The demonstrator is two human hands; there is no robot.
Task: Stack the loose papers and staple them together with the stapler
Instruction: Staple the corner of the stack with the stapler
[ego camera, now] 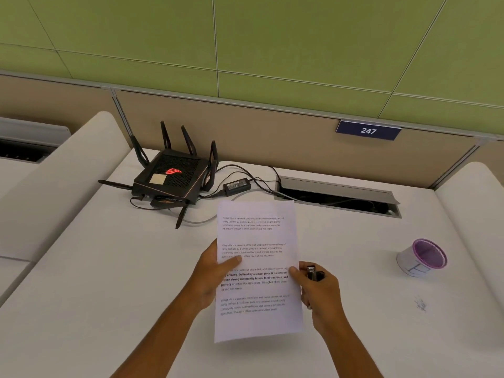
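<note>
**Person: two bare forearms and hands**

- Left hand [215, 271]: bare, no glove, ring or watch on the parts that show. The forearm is uncovered as far as the lower frame edge; no sleeve shows.
- Right hand [319, 293]: bare likewise, with no wristband or jewellery visible. The forearm is uncovered down to the frame edge.
- Build: both forearms slim, wrists narrow.
- Markings: none discernible.

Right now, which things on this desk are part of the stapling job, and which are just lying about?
Part of the job:
papers, held by the left hand
stapler, held in the right hand

Just lying about:
router
power adapter
purple-rimmed cup
cable hatch
</note>
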